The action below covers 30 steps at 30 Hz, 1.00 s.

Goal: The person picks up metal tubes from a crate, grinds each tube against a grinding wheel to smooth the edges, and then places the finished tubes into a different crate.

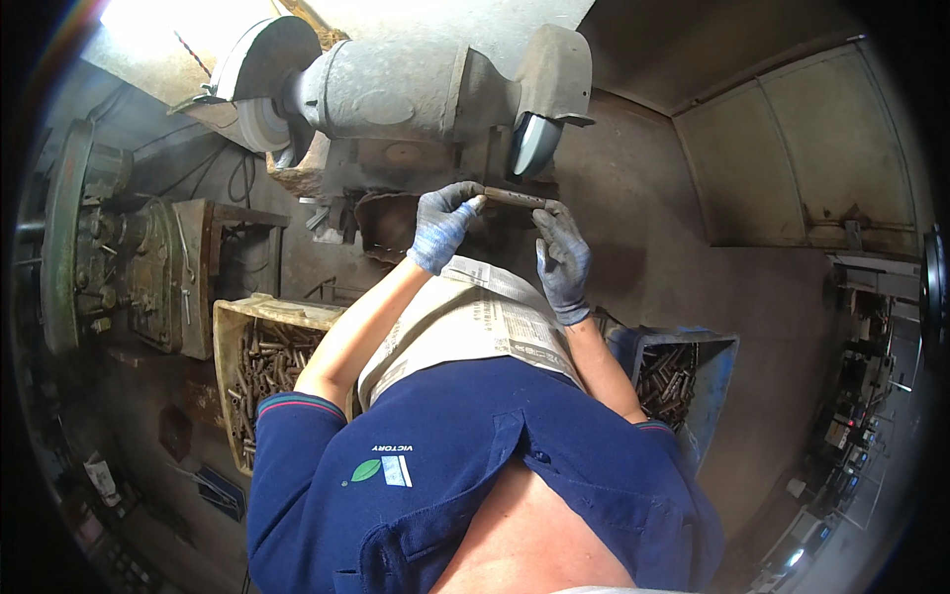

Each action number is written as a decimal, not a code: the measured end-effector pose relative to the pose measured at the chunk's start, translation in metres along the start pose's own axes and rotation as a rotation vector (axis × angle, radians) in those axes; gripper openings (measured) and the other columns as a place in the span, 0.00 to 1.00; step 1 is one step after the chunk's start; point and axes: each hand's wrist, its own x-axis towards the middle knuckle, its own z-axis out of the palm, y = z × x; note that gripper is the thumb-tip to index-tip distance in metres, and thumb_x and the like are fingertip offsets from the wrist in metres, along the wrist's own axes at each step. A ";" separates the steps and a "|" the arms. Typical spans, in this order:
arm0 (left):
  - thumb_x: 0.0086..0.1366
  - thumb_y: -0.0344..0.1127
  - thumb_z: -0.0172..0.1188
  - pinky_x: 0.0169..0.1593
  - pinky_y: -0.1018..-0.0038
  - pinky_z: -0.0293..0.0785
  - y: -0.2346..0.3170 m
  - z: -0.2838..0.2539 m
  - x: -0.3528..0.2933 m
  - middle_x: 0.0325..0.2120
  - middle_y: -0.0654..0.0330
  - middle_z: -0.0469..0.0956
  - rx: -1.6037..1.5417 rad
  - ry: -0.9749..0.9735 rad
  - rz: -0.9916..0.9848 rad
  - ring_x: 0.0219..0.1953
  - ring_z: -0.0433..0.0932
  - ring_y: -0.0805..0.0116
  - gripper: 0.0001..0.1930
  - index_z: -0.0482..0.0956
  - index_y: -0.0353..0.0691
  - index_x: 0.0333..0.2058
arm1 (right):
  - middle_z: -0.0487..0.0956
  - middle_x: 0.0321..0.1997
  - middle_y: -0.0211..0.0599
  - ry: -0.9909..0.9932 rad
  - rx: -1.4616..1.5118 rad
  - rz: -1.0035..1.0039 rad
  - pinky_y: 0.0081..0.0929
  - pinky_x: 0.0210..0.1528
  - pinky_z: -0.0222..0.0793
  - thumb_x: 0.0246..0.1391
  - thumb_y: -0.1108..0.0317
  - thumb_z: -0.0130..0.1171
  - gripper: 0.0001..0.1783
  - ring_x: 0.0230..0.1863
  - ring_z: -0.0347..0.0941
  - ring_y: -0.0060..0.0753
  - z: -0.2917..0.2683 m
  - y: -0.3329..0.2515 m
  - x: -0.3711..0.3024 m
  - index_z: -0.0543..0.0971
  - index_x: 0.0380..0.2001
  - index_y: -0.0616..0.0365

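A dusty grey bench grinder (416,89) fills the top of the view, with a pale wheel at its left end and a guarded wheel (534,144) at its right end. Below the grinder, a sheet of newspaper (475,322) lies spread over the person's lap, grey with columns of print and a narrow blue strip near its lower right edge. Lower left of the grinder stands a cream plastic crate (262,371) full of short rusty metal pieces; lower right stands a blue plastic crate (683,381) holding similar pieces.

Just under the grinder's right wheel, a short brown metal bar (515,199) is held level between both gloved hands. The left hand (442,226), in a blue-grey knit glove, grips the bar's left end with curled fingers. The right hand (562,259), in a darker grey glove, pinches the bar's right end from below, as far as the view shows. The bar seems just short of the wheel, though contact is hard to judge.
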 end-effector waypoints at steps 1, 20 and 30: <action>0.58 0.24 0.57 0.34 0.83 0.72 -0.005 0.001 0.006 0.27 0.63 0.78 -0.015 0.003 -0.061 0.28 0.74 0.79 0.06 0.78 0.31 0.35 | 0.73 0.51 0.41 -0.008 -0.014 0.007 0.31 0.58 0.62 0.51 0.79 0.52 0.15 0.55 0.67 0.37 0.000 0.004 0.001 0.77 0.43 0.64; 0.60 0.25 0.55 0.27 0.77 0.76 -0.022 0.024 0.054 0.24 0.57 0.79 -0.059 0.180 -0.370 0.24 0.78 0.70 0.04 0.78 0.31 0.30 | 0.78 0.41 0.43 0.106 0.611 0.592 0.31 0.52 0.69 0.58 0.64 0.52 0.15 0.43 0.75 0.34 0.028 0.083 0.000 0.77 0.39 0.67; 0.59 0.24 0.55 0.31 0.77 0.76 -0.031 -0.013 0.057 0.26 0.57 0.78 -0.020 0.163 -0.252 0.26 0.78 0.70 0.04 0.77 0.31 0.32 | 0.76 0.42 0.44 0.165 0.895 0.694 0.33 0.54 0.69 0.59 0.65 0.51 0.15 0.46 0.74 0.38 0.057 0.069 0.009 0.76 0.40 0.68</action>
